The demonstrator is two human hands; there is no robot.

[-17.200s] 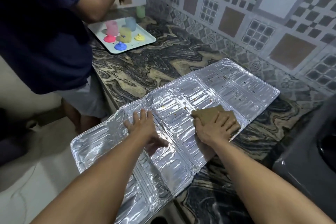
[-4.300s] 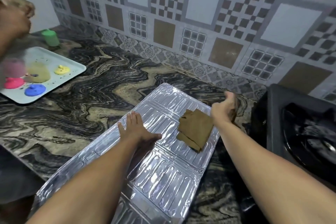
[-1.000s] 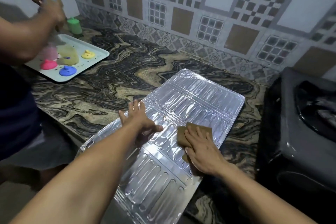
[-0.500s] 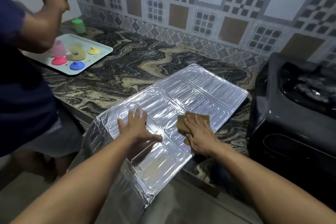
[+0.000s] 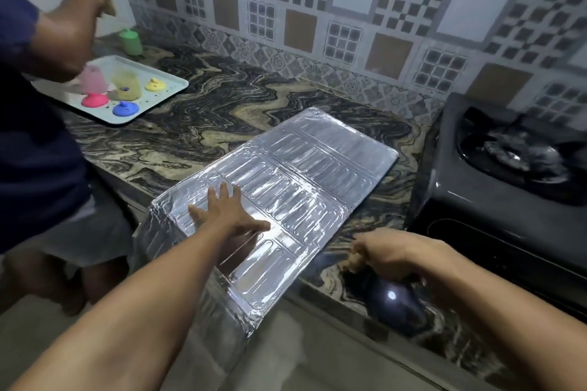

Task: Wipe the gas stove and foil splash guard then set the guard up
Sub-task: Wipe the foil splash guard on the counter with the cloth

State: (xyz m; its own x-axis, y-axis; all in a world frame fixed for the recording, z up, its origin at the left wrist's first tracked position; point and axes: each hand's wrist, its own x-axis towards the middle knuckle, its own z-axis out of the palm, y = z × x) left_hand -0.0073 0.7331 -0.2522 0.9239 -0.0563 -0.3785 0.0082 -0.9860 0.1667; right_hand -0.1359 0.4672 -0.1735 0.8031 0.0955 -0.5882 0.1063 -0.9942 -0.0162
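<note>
The left hand (image 5: 227, 216) is lying flat with fingers spread on the foil splash guard (image 5: 305, 174), which is lying across the marble counter (image 5: 203, 105) beside the gas stove (image 5: 495, 194), its near end drooping over the edge. The right hand (image 5: 386, 252) is curling round a brown cloth (image 5: 352, 262) just off the foil. A white tray (image 5: 173, 87) is holding three upturned cups and three lids; one green cup (image 5: 131, 41) is standing behind it.

bare marbled counter (image 5: 241, 111) lies open between the foil splash guard (image 5: 305, 174) and the tray (image 5: 171, 89) at far left, while the gas stove (image 5: 495, 194) closes off the right and another person (image 5: 41, 124) crowds the left edge.
</note>
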